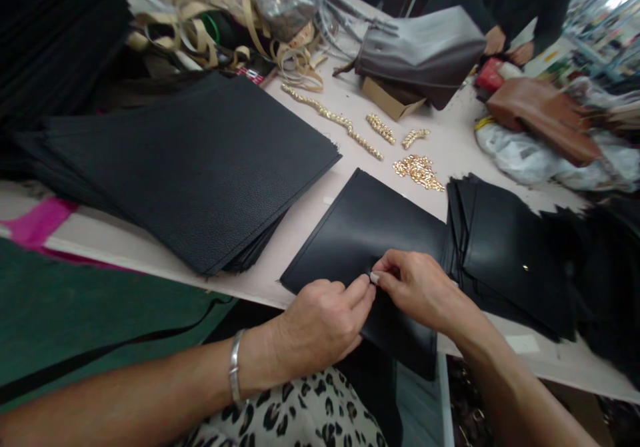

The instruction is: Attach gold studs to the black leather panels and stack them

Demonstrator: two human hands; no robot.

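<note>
A smooth black leather panel (385, 210) lies at the table's front edge, its near corner hanging over. My left hand (327, 317) is closed in a pinch over the middle of this panel. From the other side, my right hand (420, 287) pinches at the same spot, thumb and forefinger together, its fingertips meeting those of the left. Whatever sits between the fingertips is hidden or too small to name. Beyond the panel is a loose heap of small gold metal pieces (419, 172).
Stacked black leather panels (200, 160) lie left; another stack (510, 240), its top piece bearing a small gold fitting, lies right. Rows of gold pieces (330, 115) stretch behind. A dark brown bag (420, 50) and brown leather (545, 114) stand farther back, near another person's hands (507, 47).
</note>
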